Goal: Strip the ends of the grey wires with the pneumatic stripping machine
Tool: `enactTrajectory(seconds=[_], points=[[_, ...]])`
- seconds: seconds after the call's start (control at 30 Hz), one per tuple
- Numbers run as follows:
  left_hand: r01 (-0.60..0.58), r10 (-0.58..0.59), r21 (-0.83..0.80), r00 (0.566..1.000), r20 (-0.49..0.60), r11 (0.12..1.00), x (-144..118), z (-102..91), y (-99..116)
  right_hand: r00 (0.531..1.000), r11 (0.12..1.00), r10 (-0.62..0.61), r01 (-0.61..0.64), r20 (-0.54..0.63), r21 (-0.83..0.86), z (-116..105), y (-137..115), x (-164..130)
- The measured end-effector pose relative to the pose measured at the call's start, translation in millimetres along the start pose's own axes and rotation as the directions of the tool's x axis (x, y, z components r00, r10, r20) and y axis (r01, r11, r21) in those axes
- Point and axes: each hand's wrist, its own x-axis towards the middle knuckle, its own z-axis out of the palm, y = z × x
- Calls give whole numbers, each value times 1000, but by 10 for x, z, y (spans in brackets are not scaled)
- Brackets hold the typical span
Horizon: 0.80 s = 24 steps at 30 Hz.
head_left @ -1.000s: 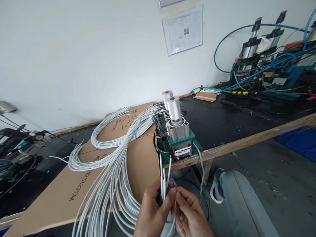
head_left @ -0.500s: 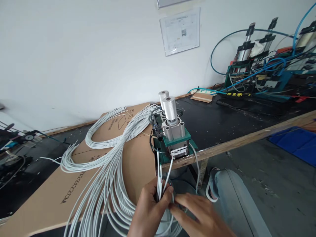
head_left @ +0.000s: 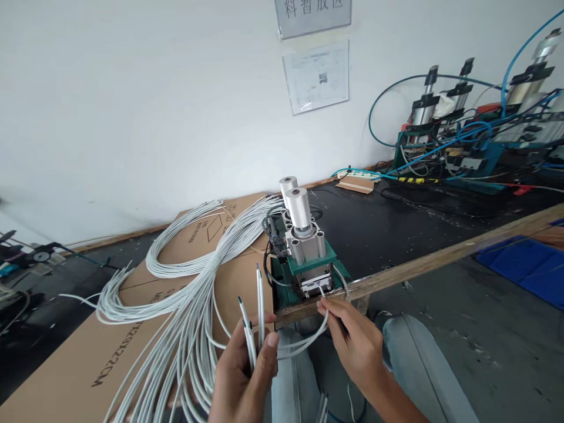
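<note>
My left hand point(head_left: 247, 370) is closed round several white cables point(head_left: 260, 305), whose cut ends point upward and show dark tips. Between the thumb and fingers of my right hand point(head_left: 352, 338) is pinched another white cable point(head_left: 325, 320). Its end reaches the front slot of a small pneumatic press point(head_left: 314, 282) with a green plate and two knurled silver cylinders. How far it enters the slot I cannot tell. From my right hand the cable curves back left beneath my left hand.
Bundles of white cable point(head_left: 211, 258) lie looped on flattened cardboard point(head_left: 240, 294) at left. The black bench point(head_left: 370, 229) has a wooden edge. More pneumatic machines point(head_left: 425, 111) with blue hoses stand at far right, and a power strip point(head_left: 356, 175) lies by the wall.
My right hand has moved away from my left, up to the press front, bringing a cable end to the slot. My left hand has shifted left with the other cables. The view has tilted up.
</note>
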Motion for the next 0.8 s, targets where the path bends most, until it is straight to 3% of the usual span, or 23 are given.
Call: enactTrajectory(seconds=[0.33, 0.8], points=[[40, -39, -12, 999, 29, 999, -1, -1, -42, 995, 990, 101, -102, 18, 102, 68, -32, 1], [88, -88, -19, 996, 22, 996, -18, 10, -40, 999, 999, 46, -46, 1, -3, 75, 17, 43]])
